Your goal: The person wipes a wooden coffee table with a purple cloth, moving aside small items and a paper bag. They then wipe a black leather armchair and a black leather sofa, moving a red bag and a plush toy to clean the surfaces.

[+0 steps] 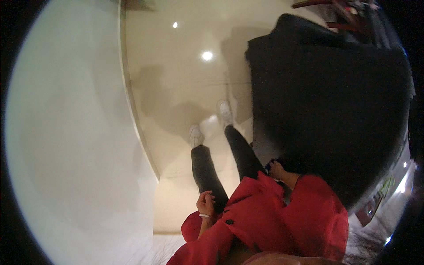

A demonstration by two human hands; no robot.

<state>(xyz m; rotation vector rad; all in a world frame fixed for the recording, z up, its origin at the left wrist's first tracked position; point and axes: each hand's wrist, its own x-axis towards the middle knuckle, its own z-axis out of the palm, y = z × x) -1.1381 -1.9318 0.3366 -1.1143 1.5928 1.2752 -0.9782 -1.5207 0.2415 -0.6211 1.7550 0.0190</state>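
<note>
My left hand (206, 203) hangs beside my left thigh, its fingers loosely curled with nothing seen in them. A white band (204, 215) circles that wrist. Against my right thigh, close to a large black piece of furniture, apparently a sofa (328, 109), is my right hand (277, 171). Its fingers are closed on a small dark blue object (268, 165), mostly hidden and too blurred to name. I wear a red buttoned top (261, 208), dark trousers (203, 165) and white shoes (196, 135).
A pale glossy tiled floor (185, 89) runs ahead between a white wall (73, 126) with a skirting board (127, 92) and the black furniture. Reddish-brown wooden furniture (344, 25) stands at the far right. Part of a green plant (387, 185) shows at the right rim.
</note>
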